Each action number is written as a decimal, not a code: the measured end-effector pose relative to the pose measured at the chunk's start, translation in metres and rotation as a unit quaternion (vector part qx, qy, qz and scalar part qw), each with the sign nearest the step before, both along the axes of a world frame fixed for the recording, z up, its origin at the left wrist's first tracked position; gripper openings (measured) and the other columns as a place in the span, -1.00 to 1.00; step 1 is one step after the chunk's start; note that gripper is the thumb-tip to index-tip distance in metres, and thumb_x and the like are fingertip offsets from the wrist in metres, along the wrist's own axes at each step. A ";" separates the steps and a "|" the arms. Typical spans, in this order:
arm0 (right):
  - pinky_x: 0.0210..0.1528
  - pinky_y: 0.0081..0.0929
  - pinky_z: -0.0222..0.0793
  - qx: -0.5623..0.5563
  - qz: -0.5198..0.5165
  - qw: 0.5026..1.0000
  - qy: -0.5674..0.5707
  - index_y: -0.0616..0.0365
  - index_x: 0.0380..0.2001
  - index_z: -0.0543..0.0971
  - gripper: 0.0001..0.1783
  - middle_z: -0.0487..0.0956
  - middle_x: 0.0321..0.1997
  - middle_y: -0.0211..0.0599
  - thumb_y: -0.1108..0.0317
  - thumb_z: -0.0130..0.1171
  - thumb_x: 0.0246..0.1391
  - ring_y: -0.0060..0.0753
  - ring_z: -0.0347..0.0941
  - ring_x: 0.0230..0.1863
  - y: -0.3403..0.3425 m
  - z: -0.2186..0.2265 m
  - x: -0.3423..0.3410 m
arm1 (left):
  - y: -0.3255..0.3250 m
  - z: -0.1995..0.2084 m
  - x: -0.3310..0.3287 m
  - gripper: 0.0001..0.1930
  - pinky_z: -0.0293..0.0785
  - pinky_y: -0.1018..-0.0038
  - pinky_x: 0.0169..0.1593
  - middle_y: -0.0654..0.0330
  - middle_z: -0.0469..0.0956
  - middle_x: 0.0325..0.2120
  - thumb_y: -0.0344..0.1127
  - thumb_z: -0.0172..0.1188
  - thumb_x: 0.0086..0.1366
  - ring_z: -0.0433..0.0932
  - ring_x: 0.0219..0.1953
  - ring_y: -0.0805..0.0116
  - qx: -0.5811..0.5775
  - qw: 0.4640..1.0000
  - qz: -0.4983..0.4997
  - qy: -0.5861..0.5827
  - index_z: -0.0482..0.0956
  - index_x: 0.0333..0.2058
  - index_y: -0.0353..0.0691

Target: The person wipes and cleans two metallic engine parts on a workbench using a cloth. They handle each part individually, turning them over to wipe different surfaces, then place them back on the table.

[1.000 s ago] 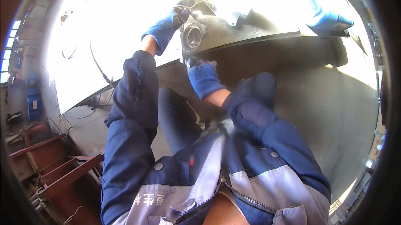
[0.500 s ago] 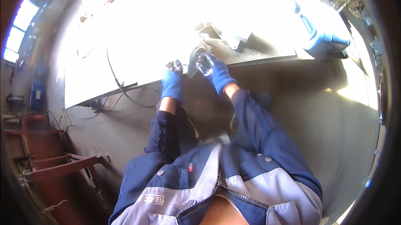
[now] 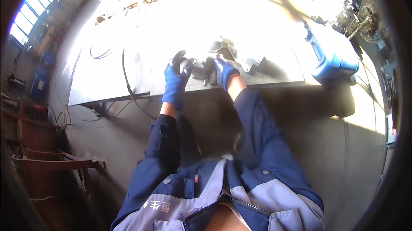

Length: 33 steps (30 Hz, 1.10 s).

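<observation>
Has turned the casting (image 3: 198, 70), bore-up a second ago, to hide most of its bore, near the worktop (image 3: 105, 86) edge; clasps its right side with the right hand (image 3: 220, 71), curls the left hand (image 3: 175, 75) just beside its left, cannot tell if gripping; seems two-handed handling now.

Sunlit table (image 3: 180, 20), blue jug (image 3: 337, 61), dark cable (image 3: 124, 68), grey metal parts (image 3: 229, 49)
</observation>
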State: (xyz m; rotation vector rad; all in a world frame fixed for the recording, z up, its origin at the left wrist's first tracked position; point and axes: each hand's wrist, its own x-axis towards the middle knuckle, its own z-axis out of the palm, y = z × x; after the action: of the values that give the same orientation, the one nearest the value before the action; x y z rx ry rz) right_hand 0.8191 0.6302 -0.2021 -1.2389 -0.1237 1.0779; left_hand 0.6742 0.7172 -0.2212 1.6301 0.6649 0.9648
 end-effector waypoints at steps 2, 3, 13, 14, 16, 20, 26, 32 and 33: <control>-0.23 -0.46 0.38 0.020 0.020 1.000 -0.011 0.21 -0.09 0.49 -0.65 0.55 -0.23 -0.27 0.15 -0.07 0.30 -0.36 0.45 -0.28 0.006 -0.030 0.012 | 0.016 -0.013 0.011 -0.59 0.30 0.47 0.13 0.17 0.46 0.00 -0.22 0.14 0.34 0.39 0.04 0.43 0.016 0.995 -0.087 0.039 0.40 0.10 -0.26; -0.18 -0.44 0.39 0.019 0.034 0.998 -0.051 0.21 -0.12 0.50 -0.65 0.57 -0.21 -0.25 0.16 -0.08 0.30 -0.33 0.47 -0.24 0.007 -0.040 0.014 | 0.021 -0.015 0.016 -0.54 0.25 0.45 0.19 0.19 0.43 0.06 -0.21 0.16 0.33 0.35 0.11 0.43 -0.034 0.988 -0.143 0.038 0.37 0.15 -0.22; -0.26 -0.19 0.42 -0.118 0.067 0.540 -0.831 0.05 -0.18 0.55 -0.69 0.60 -0.39 -0.16 0.13 0.12 0.06 -0.14 0.56 -0.34 -0.009 -0.033 0.026 | 0.047 -0.019 0.032 -0.58 0.27 0.45 0.15 0.26 0.46 -0.02 -0.14 0.15 0.32 0.36 0.07 0.43 -0.112 0.971 -0.209 0.009 0.40 0.10 -0.14; -0.24 -0.21 0.42 -0.144 0.078 0.527 -0.834 0.05 -0.17 0.54 -0.70 0.59 -0.37 -0.17 0.15 0.11 0.07 -0.15 0.55 -0.33 -0.004 -0.032 0.028 | 0.047 -0.016 0.033 -0.58 0.27 0.45 0.14 0.26 0.45 -0.02 -0.15 0.15 0.32 0.36 0.07 0.43 -0.123 0.969 -0.215 -0.001 0.40 0.10 -0.14; -0.19 -0.24 0.40 -0.196 0.098 0.500 -0.838 0.04 -0.15 0.51 -0.72 0.57 -0.33 -0.19 0.19 0.09 0.09 -0.17 0.53 -0.31 0.004 -0.031 0.028 | 0.046 -0.020 0.033 -0.58 0.29 0.45 0.14 0.24 0.46 -0.02 -0.18 0.14 0.33 0.37 0.06 0.42 -0.093 0.974 -0.208 0.011 0.38 0.11 -0.14; -0.29 -0.19 0.41 -0.244 0.073 0.446 -0.858 0.09 -0.14 0.49 -0.75 0.57 -0.39 -0.22 0.27 -0.02 0.16 -0.18 0.54 -0.34 0.003 -0.040 0.016 | 0.040 -0.007 0.028 -0.59 0.29 0.46 0.13 0.23 0.45 -0.01 -0.24 0.13 0.33 0.37 0.06 0.42 -0.075 0.977 -0.196 0.034 0.36 0.13 -0.15; -0.37 -0.16 0.39 -0.237 0.058 0.529 -0.812 0.09 -0.26 0.55 -0.75 0.58 -0.50 -0.21 0.25 -0.08 0.20 -0.15 0.55 -0.45 0.005 -0.042 -0.003 | 0.063 -0.041 0.034 -0.65 0.31 0.45 0.10 0.21 0.48 -0.06 -0.24 0.04 0.38 0.39 0.01 0.40 0.041 0.980 -0.185 0.067 0.38 0.09 -0.19; -0.33 -0.06 0.33 -0.284 0.203 0.501 -0.792 -0.06 -0.44 0.62 -0.75 0.65 -0.41 -0.28 0.21 -0.04 0.14 -0.24 0.59 -0.35 -0.011 -0.110 -0.028 | 0.054 -0.027 0.032 -0.63 0.31 0.49 0.10 0.19 0.48 -0.04 -0.33 0.07 0.35 0.41 0.01 0.42 0.011 0.979 -0.191 0.075 0.37 0.12 -0.23; -0.32 -0.09 0.35 -0.233 0.114 0.496 -0.828 -0.05 -0.47 0.61 -0.75 0.65 -0.41 -0.25 0.22 -0.04 0.14 -0.22 0.59 -0.35 -0.023 -0.121 -0.039 | 0.066 -0.058 0.031 -0.61 0.30 0.50 0.11 0.20 0.48 -0.03 -0.33 0.08 0.35 0.41 0.02 0.42 0.028 0.981 -0.166 0.100 0.36 0.12 -0.23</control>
State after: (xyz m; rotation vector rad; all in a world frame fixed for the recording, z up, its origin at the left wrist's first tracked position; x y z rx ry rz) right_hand 0.7804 0.6074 -0.3235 -2.4235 -1.5927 -0.3781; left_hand 0.7052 0.7831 -0.2790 1.8341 0.4798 0.5870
